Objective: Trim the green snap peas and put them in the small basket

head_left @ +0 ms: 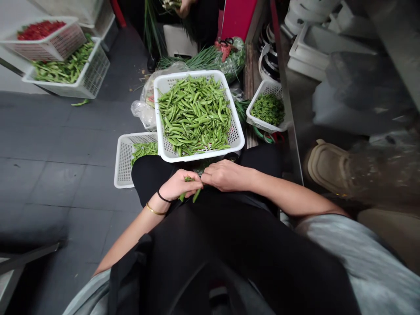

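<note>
Several green pea pods point(197, 195) stick out of my left hand point(180, 183), whose fingers are closed around them. My right hand point(225, 176) is also closed, its fingertips meeting those of the left above my lap; what it pinches is hidden. Just beyond both hands, a large white basket point(241, 139) stands at my knees, heaped with green pea pods point(197, 113). Beside my left knee, a smaller white basket point(123, 162) holds more pods point(144, 151), partly covered by the knee and the large basket.
A basket of leafy greens point(267, 109) stands at right, by a metal table edge point(293, 131). Stacked baskets point(95, 72) at upper left hold red and green vegetables. Long green stalks point(197, 59) and plastic bags point(146, 113) lie beyond. Another person's hand point(186, 6) shows at the top.
</note>
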`<action>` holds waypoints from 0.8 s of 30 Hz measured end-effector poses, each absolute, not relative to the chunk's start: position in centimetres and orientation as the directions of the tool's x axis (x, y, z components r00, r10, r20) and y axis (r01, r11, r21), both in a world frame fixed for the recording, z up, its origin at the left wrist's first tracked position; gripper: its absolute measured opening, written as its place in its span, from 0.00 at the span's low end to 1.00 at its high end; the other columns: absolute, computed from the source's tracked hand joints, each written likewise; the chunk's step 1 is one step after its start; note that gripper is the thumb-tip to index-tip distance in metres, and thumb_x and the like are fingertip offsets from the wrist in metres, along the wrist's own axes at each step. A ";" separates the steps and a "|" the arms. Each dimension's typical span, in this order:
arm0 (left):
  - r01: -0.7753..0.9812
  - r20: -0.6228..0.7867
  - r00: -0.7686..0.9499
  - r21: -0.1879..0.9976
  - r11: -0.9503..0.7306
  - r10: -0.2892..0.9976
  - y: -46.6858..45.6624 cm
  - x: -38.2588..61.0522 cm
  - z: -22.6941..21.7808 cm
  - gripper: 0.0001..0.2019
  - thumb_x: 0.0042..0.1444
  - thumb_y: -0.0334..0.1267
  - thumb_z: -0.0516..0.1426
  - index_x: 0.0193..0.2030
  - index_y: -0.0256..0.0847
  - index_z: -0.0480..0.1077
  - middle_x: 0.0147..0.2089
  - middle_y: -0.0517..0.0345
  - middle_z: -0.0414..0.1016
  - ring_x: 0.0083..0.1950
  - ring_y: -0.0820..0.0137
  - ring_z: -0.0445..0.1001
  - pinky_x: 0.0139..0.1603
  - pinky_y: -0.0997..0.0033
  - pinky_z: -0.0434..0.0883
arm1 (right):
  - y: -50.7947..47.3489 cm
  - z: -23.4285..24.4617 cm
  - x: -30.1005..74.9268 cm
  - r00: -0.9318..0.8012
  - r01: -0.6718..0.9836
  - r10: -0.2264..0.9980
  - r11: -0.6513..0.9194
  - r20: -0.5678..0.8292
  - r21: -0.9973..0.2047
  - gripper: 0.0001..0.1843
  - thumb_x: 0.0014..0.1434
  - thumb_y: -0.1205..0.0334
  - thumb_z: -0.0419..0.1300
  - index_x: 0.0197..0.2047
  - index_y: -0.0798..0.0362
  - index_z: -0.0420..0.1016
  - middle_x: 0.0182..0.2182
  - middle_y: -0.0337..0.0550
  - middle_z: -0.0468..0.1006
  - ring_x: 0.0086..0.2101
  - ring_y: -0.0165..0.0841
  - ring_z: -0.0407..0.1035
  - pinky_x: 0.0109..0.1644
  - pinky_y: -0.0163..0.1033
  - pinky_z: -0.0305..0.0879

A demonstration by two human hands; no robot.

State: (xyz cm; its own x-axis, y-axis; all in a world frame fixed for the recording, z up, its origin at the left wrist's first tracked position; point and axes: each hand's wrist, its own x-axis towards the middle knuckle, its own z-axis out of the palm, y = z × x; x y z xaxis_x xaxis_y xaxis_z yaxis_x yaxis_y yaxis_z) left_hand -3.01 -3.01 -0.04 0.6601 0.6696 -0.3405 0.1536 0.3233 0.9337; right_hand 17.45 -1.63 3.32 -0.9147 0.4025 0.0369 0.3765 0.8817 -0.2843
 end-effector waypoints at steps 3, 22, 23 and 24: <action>0.294 -0.147 0.677 0.952 -0.082 0.721 -3.1 -2.9 2.2 0.08 0.51 0.41 0.61 0.28 0.38 0.75 0.22 0.57 0.71 0.22 0.74 0.66 0.24 0.76 0.62 | -1.3 2.6 17.9 -0.915 0.268 0.391 0.769 0.095 -0.580 0.14 0.65 0.62 0.48 0.32 0.57 0.69 0.25 0.42 0.72 0.26 0.27 0.65 0.31 0.33 0.57; 0.042 -0.017 0.173 0.999 0.010 0.985 -4.2 -0.8 1.0 0.12 0.59 0.44 0.55 0.34 0.38 0.73 0.23 0.59 0.70 0.20 0.76 0.65 0.24 0.75 0.63 | -0.9 1.4 15.3 -0.429 0.478 0.800 0.595 0.420 -0.646 0.17 0.65 0.61 0.47 0.28 0.55 0.71 0.25 0.43 0.75 0.28 0.28 0.67 0.36 0.34 0.63; -0.028 -0.037 0.163 0.999 0.042 0.986 -4.2 -0.5 0.8 0.12 0.59 0.45 0.55 0.34 0.38 0.72 0.22 0.59 0.69 0.20 0.76 0.64 0.23 0.75 0.63 | -0.8 1.3 15.1 -0.435 0.517 0.798 0.601 0.417 -0.610 0.18 0.65 0.61 0.46 0.29 0.55 0.71 0.25 0.44 0.74 0.28 0.29 0.67 0.36 0.35 0.63; -0.114 -0.064 0.162 0.990 0.083 0.985 -4.0 -0.2 0.8 0.12 0.59 0.45 0.55 0.34 0.38 0.72 0.21 0.60 0.69 0.19 0.76 0.64 0.22 0.75 0.63 | -0.7 1.3 15.0 -0.435 0.543 0.804 0.593 0.404 -0.595 0.18 0.66 0.61 0.46 0.29 0.55 0.71 0.25 0.44 0.74 0.28 0.30 0.67 0.36 0.36 0.63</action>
State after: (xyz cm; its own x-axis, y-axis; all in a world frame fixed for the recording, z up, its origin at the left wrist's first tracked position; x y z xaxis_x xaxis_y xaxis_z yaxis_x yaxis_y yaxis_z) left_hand -0.22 -4.01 0.76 0.1624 0.9847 -0.0636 -0.1143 0.0828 0.9900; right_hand 14.96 -0.70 1.34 -0.4354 0.8044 0.4042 0.5432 0.5928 -0.5946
